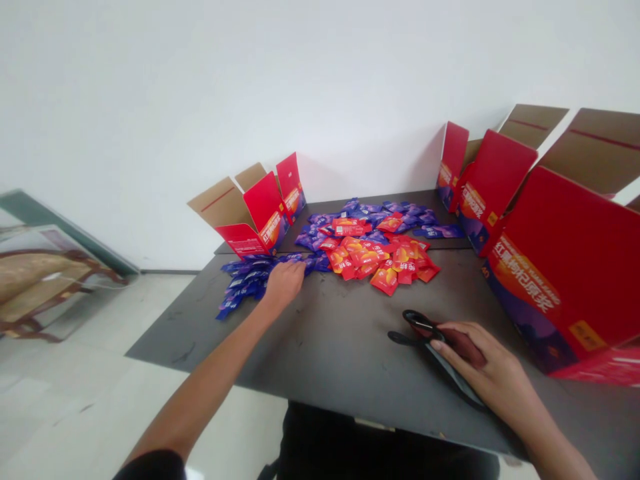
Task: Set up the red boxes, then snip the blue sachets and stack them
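Note:
My left hand (286, 285) is closed over the purple sachets (245, 281) fanned out at the table's left. Its fingers are bunched on a purple sachet, with the fingertips partly hidden. To the right, my right hand (480, 363) grips a small dark pouch (457, 377) with black loops and a reddish-brown part, held low over the table near its front edge. Between the hands and farther back lies a heap of red sachets (367, 257). More purple sachets (407, 217) are spread behind and beneath them.
Red cartons with raised flaps stand at the back left (260, 223) and along the right side (560, 267) of the dark table (320, 333). A white wall (320, 87) rises behind. A wooden chair (40, 287) stands on the floor at the far left.

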`<act>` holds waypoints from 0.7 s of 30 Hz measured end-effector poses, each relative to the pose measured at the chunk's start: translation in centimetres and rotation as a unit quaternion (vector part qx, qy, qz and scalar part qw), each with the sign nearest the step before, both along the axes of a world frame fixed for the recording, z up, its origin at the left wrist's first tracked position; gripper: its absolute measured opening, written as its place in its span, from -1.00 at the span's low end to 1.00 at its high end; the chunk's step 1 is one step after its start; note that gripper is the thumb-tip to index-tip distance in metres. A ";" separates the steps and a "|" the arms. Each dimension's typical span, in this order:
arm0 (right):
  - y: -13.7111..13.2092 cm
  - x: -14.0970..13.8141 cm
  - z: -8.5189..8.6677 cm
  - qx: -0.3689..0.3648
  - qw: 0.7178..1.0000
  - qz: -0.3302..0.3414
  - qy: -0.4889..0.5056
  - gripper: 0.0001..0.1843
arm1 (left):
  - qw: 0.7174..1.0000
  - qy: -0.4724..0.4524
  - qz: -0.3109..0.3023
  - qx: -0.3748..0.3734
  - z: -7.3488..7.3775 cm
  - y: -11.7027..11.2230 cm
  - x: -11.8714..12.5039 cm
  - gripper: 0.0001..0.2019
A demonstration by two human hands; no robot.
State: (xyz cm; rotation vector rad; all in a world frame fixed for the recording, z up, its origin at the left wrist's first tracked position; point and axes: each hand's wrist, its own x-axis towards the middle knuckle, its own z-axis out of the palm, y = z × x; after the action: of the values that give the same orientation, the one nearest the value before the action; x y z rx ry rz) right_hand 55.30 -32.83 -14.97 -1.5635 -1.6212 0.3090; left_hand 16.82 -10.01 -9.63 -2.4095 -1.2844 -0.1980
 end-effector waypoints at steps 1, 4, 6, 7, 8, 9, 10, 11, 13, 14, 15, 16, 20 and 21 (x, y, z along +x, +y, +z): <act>0.0 -0.1 0.2 0.001 1.000 0.000 0.000 -0.57 | 1.000 -0.006 -0.012 0.009 0.2 -0.9 -0.4 -0.68; -0.1 -0.2 0.6 0.000 1.000 -0.001 -0.002 -0.56 | 0.998 -0.019 -0.046 0.024 1.0 -4.3 -1.8 -0.69; -0.1 -0.3 0.8 0.001 1.000 -0.002 0.000 -0.56 | 0.996 -0.026 -0.080 0.033 1.4 -7.3 -2.4 -0.73; -0.1 -0.3 0.8 0.002 1.000 -0.001 0.001 -0.55 | 0.993 -0.031 -0.106 0.046 1.6 -8.9 -2.4 -0.76; 0.0 -0.3 0.8 0.003 1.000 -0.002 0.002 -0.54 | 0.986 -0.039 -0.144 0.068 1.6 -10.5 -2.4 -0.79; 0.0 -0.3 0.7 0.005 1.000 -0.003 0.003 -0.54 | 0.978 -0.048 -0.182 0.093 1.6 -12.0 -2.1 -0.81; 0.0 -0.3 0.6 0.005 1.000 -0.005 0.005 -0.55 | 0.969 -0.055 -0.215 0.108 1.5 -13.4 -1.8 -0.82; -0.1 -0.3 0.5 0.005 1.000 -0.006 0.009 -0.56 | 0.961 -0.060 -0.244 0.112 1.3 -14.8 -1.3 -0.82; -0.1 -0.3 0.3 0.002 1.000 -0.008 0.021 -0.58 | 0.953 -0.070 -0.278 0.096 0.4 -17.0 -0.2 -0.81; -0.1 -0.3 0.2 0.001 1.000 -0.009 0.026 -0.59 | 0.951 -0.076 -0.287 0.081 -0.2 -17.8 0.4 -0.81; -0.2 -0.3 0.1 0.000 1.000 -0.011 0.029 -0.60 | 0.951 -0.085 -0.291 0.067 -0.8 -18.5 1.0 -0.80; -0.2 -0.3 0.0 0.001 0.999 -0.014 0.031 -0.60 | 0.951 -0.094 -0.289 0.051 -1.5 -19.0 1.7 -0.80; -0.1 -0.3 0.0 0.004 0.999 -0.023 0.031 -0.61 | 0.957 -0.142 -0.254 -0.018 -3.9 -20.5 3.6 -0.77; -0.1 -0.4 0.0 0.005 0.999 -0.024 0.032 -0.62 | 0.957 -0.152 -0.244 -0.033 -4.2 -20.8 3.9 -0.74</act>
State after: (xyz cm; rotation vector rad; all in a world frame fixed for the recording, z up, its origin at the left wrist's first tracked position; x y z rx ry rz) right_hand 54.91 -32.97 -14.99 -1.5673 -1.5316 0.3226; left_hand 20.72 -30.84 -13.87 -2.7963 -0.7873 -0.6966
